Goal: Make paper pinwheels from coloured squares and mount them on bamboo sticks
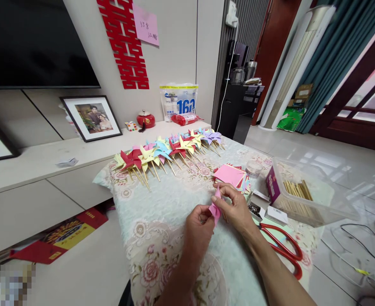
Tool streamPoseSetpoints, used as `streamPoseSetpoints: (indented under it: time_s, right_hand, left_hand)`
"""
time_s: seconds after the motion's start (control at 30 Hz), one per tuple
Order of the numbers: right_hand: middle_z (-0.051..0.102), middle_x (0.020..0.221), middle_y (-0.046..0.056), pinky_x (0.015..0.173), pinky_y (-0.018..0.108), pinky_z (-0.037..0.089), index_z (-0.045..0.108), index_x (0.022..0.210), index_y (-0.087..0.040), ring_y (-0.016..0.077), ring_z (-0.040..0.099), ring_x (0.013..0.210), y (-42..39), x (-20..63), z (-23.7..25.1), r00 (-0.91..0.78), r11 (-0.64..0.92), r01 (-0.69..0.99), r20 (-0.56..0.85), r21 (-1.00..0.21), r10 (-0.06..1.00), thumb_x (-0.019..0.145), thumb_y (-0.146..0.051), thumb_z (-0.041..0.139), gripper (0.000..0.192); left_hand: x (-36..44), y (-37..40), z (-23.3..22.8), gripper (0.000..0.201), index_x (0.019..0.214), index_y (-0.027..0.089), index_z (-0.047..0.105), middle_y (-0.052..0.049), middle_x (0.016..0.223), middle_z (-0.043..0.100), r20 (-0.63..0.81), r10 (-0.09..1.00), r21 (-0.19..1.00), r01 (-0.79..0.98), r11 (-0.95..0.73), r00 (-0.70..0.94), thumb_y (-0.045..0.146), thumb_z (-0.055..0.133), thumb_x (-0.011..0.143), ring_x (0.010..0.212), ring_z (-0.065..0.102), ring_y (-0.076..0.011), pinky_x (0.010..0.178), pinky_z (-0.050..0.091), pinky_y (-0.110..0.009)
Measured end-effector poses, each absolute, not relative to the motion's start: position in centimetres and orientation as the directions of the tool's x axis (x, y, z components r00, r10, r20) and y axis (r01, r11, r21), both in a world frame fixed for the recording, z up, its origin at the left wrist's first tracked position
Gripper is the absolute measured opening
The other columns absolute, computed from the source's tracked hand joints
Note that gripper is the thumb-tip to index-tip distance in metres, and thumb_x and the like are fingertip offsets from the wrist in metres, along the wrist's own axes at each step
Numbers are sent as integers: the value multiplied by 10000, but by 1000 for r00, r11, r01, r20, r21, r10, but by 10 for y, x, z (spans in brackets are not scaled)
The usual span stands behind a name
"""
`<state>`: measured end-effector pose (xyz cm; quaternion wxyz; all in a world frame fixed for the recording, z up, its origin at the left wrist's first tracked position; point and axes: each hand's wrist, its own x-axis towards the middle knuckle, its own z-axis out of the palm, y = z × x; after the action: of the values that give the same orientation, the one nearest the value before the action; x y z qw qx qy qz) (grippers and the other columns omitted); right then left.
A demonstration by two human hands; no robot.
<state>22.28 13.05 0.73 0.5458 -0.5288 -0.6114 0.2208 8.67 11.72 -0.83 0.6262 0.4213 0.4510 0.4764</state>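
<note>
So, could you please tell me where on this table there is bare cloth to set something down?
Bare cloth lies between the pinwheel row and the hands, left hand and right hand, which hold a pink paper. The right side is crowded: paper stack, stick box, scissors.

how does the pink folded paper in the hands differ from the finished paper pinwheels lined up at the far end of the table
The pink folded paper piece is a single piece, pinched between the left hand and right hand; the finished paper pinwheels lie untouched in a row. It has no stick; each pinwheel sits on a wooden stick. It is only pink; they are red, yellow, blue and purple too. Both are coloured paper.
</note>
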Motion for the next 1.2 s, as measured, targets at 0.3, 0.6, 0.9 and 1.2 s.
streamPoseSetpoints:
  time_s: [0.3,0.6,0.9,1.2]
  right_hand:
    - [716,883,52,778,348,485,696,866,-232,222,654,851,123,218,12,139,414,489,537,-768,832,925,-312,604,136]
    - [692,789,35,640,312,459,723,807,-230,196,609,700,127,212,3,169,349,469,471,-811,866,901,-335,638,165]
    - [715,881,44,706,307,490,757,1097,-258,200,654,810,123,205,3,1,417,503,483,-757,875,936,-296,615,218]
    - [717,910,60,722,327,519,735,1066,-248,214,670,823,123,203,3,5,447,559,542,-698,840,926,-277,633,176]
  left_hand:
    - [72,131,-2,263,772,157,710,8,671,654,-317,939,670,-670,322,133,157,794,523,590,500,-97,563,392,-214]
    - [69,134,-1,267,776,177,732,13,695,638,-316,941,628,-716,304,122,154,807,520,617,494,-98,588,381,-215]
    - [69,134,0,251,725,164,717,12,698,647,-316,943,617,-734,286,103,145,817,496,612,491,-89,577,382,-206]
    - [70,133,-1,306,784,165,708,-19,783,705,-292,947,637,-710,299,137,182,839,508,704,601,-132,655,456,-236]
